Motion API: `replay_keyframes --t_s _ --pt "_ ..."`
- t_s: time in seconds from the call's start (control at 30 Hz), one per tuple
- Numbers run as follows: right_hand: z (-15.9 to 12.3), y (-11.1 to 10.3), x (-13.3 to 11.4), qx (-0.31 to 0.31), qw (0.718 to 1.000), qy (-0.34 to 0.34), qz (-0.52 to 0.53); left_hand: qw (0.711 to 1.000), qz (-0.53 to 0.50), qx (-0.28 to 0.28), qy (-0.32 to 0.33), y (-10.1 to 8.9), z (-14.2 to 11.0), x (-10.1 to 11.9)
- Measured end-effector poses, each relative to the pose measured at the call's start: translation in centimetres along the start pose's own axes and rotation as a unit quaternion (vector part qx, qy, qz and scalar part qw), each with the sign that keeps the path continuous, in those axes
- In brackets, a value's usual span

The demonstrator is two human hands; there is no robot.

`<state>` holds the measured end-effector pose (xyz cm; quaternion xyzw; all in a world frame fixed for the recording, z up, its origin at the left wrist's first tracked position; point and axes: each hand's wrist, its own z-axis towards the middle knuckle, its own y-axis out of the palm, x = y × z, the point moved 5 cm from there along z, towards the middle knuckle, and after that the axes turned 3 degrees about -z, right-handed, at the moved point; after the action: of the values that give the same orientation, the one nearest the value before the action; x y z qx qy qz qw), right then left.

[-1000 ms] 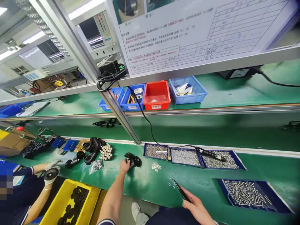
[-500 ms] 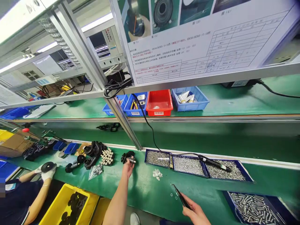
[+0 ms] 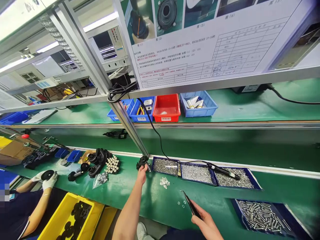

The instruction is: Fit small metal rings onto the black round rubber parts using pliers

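The left hand (image 3: pixel 142 170) reaches far out over the green desk (image 3: pixel 150 200), its fingers closed on a small black part (image 3: pixel 142 162) held at the foot of the slanted metal post (image 3: pixel 132 130), just left of the first blue tray (image 3: pixel 165 165) of silver hardware. The right hand (image 3: pixel 206 223) rests low near the desk's front edge, fingers pinched on black tweezers (image 3: pixel 190 204) whose tip points up-left toward a few loose washers (image 3: pixel 181 204). A cluster of washers (image 3: pixel 163 182) lies between the two hands. At far left, another person's gloved hand (image 3: pixel 50 181) holds a black disc (image 3: pixel 47 174) above a yellow bin (image 3: pixel 72 220).
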<state>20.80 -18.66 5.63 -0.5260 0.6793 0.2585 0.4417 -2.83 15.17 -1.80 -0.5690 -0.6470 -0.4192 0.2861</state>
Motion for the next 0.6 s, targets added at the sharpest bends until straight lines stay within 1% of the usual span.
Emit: replay_keyframes --t_s 0.07,0.13,0.23,0.3,0.4,0.47,0.53,0.6 --pt "-0.5 -0.5 -0.6 0.011 1.0 -0.015 -0.011 0.998 0.044 -0.002 0.039 -0.2 -1.9 0.8" --pt "-1.2 -0.9 -2.3 0.023 0.998 -0.045 -0.032 0.993 0.084 -0.011 0.079 -0.6 -4.5 1.9" --pt "-2.6 -1.2 -6.3 0.056 0.986 -0.097 -0.125 0.984 0.127 -0.03 0.123 -1.2 -9.1 3.2" --pt "-3.6 -0.8 -9.6 0.05 0.967 -0.155 -0.196 0.979 0.146 -0.041 0.134 -1.3 -12.3 3.6" --pt "-5.0 0.6 -14.3 0.016 0.926 -0.267 -0.267 0.977 0.166 -0.062 0.12 -1.3 -16.6 3.4" --pt "-5.8 1.6 -16.5 -0.007 0.894 -0.324 -0.309 0.977 0.172 -0.085 0.089 -1.5 -19.0 3.0" --pt "-6.5 2.1 -17.9 -0.035 0.87 -0.357 -0.338 0.978 0.169 -0.11 0.045 -2.0 -20.8 2.6" --pt "-7.1 2.2 -18.9 -0.07 0.861 -0.366 -0.345 0.979 0.157 -0.127 -0.003 -3.0 -22.0 2.4"
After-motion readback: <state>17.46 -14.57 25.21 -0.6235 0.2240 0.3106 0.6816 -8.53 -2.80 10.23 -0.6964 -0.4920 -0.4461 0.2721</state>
